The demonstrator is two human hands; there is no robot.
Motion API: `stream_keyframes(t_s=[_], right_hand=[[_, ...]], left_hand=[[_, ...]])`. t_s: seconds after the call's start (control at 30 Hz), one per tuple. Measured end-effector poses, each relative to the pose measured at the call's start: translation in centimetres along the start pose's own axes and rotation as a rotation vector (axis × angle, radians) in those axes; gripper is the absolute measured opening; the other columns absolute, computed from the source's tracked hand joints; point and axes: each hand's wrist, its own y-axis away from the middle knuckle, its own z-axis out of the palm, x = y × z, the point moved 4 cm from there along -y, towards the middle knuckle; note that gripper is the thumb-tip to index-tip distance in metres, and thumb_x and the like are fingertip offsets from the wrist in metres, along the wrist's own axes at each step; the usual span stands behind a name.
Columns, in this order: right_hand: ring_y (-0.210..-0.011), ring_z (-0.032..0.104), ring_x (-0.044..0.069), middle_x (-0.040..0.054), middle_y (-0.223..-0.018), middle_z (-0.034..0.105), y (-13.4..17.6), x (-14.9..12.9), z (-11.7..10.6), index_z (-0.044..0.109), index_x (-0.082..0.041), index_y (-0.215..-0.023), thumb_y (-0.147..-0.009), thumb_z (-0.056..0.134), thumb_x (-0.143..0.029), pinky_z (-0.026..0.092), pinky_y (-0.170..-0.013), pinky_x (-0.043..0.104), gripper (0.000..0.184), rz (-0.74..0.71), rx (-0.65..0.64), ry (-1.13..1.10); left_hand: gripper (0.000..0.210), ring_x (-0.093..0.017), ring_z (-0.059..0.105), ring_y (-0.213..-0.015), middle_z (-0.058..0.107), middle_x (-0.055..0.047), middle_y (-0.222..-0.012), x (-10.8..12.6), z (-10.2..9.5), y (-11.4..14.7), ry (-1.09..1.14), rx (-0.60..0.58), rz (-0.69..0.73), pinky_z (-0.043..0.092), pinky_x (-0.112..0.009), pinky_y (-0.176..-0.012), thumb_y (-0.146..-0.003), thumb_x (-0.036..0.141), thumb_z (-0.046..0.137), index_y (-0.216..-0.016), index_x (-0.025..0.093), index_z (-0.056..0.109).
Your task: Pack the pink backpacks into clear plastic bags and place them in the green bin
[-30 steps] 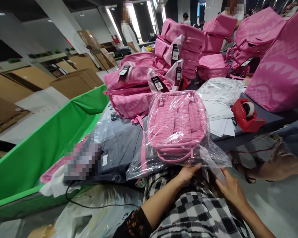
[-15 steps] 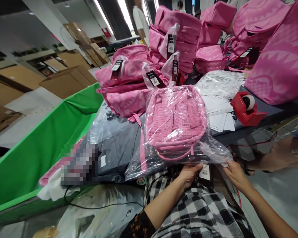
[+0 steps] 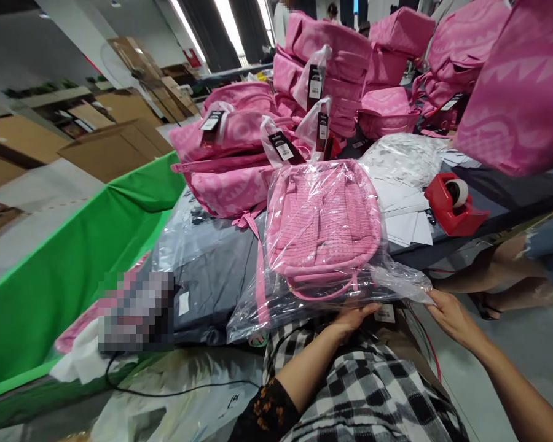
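Note:
A pink backpack [image 3: 322,221] lies inside a clear plastic bag [image 3: 244,313] at the near edge of the dark table, its strap side up. My left hand [image 3: 350,319] pinches the near edge of the bag just below the backpack's handle. Further right, my right hand [image 3: 447,310] grips the bag's right corner, pulled out to the side. Next to my left fingers a white label [image 3: 385,314] shows below the plastic. The bag's open edge runs loosely between both hands.
Behind stand piled pink backpacks [image 3: 225,184] with black tags. On the right are white papers [image 3: 408,215], a bundle of clear bags [image 3: 403,156] and a red tape dispenser [image 3: 456,205]. A green-lined bin [image 3: 87,258] is at left. A person's legs [image 3: 502,264] appear at right.
My right hand has moved slightly right and up, drawing the bag's corner outward. The large pink bag at the far right has lifted off the table. The view has shifted slightly.

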Motion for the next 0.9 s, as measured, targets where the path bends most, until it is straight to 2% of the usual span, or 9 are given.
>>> stream_keyframes(t_s=[0.1, 0.2, 0.33, 0.4, 0.57, 0.67, 0.77, 0.83, 0.9], right_hand=[[-0.083, 0.069, 0.026, 0.0103, -0.088, 0.073, 0.3, -0.2, -0.5, 0.067, -0.023, -0.076, -0.081, 0.045, -0.037, 0.056, -0.082, 0.036, 0.027, -0.047, -0.043, -0.010], [-0.084, 0.069, 0.027, 0.0095, -0.085, 0.073, 1.6, -0.1, 1.3, 0.069, -0.022, -0.075, -0.083, 0.048, -0.047, 0.058, -0.085, 0.040, 0.034, 0.075, -0.211, -0.133], [-0.123, 0.063, 0.034, 0.0124, -0.120, 0.074, 4.4, -1.2, 4.0, 0.073, -0.017, -0.120, -0.086, 0.049, -0.066, 0.048, -0.109, 0.046, 0.064, 0.288, -0.322, -0.409], [-0.132, 0.057, 0.034, 0.0127, -0.130, 0.070, 5.4, -2.1, 5.1, 0.072, -0.017, -0.126, -0.085, 0.049, -0.069, 0.042, -0.116, 0.045, 0.071, 0.319, -0.360, -0.476], [-0.119, 0.064, 0.037, 0.0120, -0.120, 0.074, 6.0, -1.8, 7.0, 0.076, -0.015, -0.115, -0.082, 0.043, -0.069, 0.048, -0.109, 0.050, 0.071, 0.408, -0.386, -0.469], [-0.109, 0.067, 0.036, 0.0115, -0.102, 0.076, 6.1, -0.8, 7.1, 0.079, -0.017, -0.101, -0.079, 0.046, -0.070, 0.053, -0.100, 0.050, 0.066, 0.393, -0.365, -0.496], [-0.097, 0.071, 0.032, 0.0093, -0.084, 0.075, 6.5, -0.6, 6.5, 0.078, -0.020, -0.099, -0.084, 0.047, -0.066, 0.059, -0.086, 0.045, 0.058, 0.379, -0.446, -0.648], [-0.098, 0.072, 0.032, 0.0097, -0.089, 0.076, 6.2, -0.8, 5.8, 0.076, -0.020, -0.109, -0.084, 0.049, -0.067, 0.059, -0.083, 0.045, 0.059, 0.380, -0.419, -0.720], [-0.099, 0.073, 0.033, 0.0104, -0.099, 0.077, 5.5, -1.3, 5.3, 0.072, -0.021, -0.116, -0.078, 0.059, -0.070, 0.059, -0.083, 0.044, 0.063, 0.369, -0.312, -0.688]], left_hand=[[0.057, -0.032, 0.074, -0.102, 0.081, -0.011, -0.101, -0.4, 1.2, 1.6, 0.197, 0.008, -0.074, 0.052, -0.050, -0.105, -0.052, 0.050, 0.099, -0.093, 0.016, 0.078], [0.066, -0.029, 0.076, -0.093, 0.081, -0.011, -0.096, -0.3, 2.2, 2.8, 0.390, 0.020, -0.078, 0.056, -0.047, -0.099, -0.044, 0.046, 0.103, -0.095, 0.015, 0.076], [0.072, -0.028, 0.077, -0.092, 0.081, -0.011, -0.098, 0.0, 2.2, 3.3, 0.395, 0.118, -0.069, 0.057, -0.046, -0.099, -0.038, 0.041, 0.105, -0.098, 0.016, 0.075], [0.075, -0.028, 0.077, -0.091, 0.081, -0.010, -0.099, 0.0, 1.9, 3.4, 0.376, 0.151, -0.086, 0.057, -0.047, -0.098, -0.036, 0.041, 0.105, -0.100, 0.016, 0.075], [0.068, -0.030, 0.077, -0.090, 0.081, -0.013, -0.093, -0.3, 2.0, 3.9, 0.355, 0.108, -0.134, 0.059, -0.045, -0.095, -0.037, 0.044, 0.105, -0.091, 0.014, 0.076], [0.069, -0.028, 0.077, -0.087, 0.080, -0.011, -0.091, 0.0, 2.4, 4.0, 0.406, 0.058, -0.123, 0.060, -0.044, -0.091, -0.035, 0.040, 0.105, -0.092, 0.014, 0.076], [0.070, -0.025, 0.075, -0.082, 0.080, -0.010, -0.092, 0.2, 3.0, 3.7, 0.403, 0.031, -0.077, 0.059, -0.042, -0.088, -0.036, 0.041, 0.105, -0.093, 0.013, 0.075], [0.068, -0.024, 0.073, -0.083, 0.079, -0.010, -0.093, -0.2, 3.0, 3.2, 0.346, 0.097, -0.054, 0.058, -0.042, -0.090, -0.038, 0.042, 0.104, -0.092, 0.014, 0.074], [0.066, -0.024, 0.072, -0.085, 0.078, -0.009, -0.094, -0.8, 3.0, 2.8, 0.262, 0.154, -0.044, 0.056, -0.041, -0.092, -0.042, 0.045, 0.102, -0.093, 0.015, 0.074]])
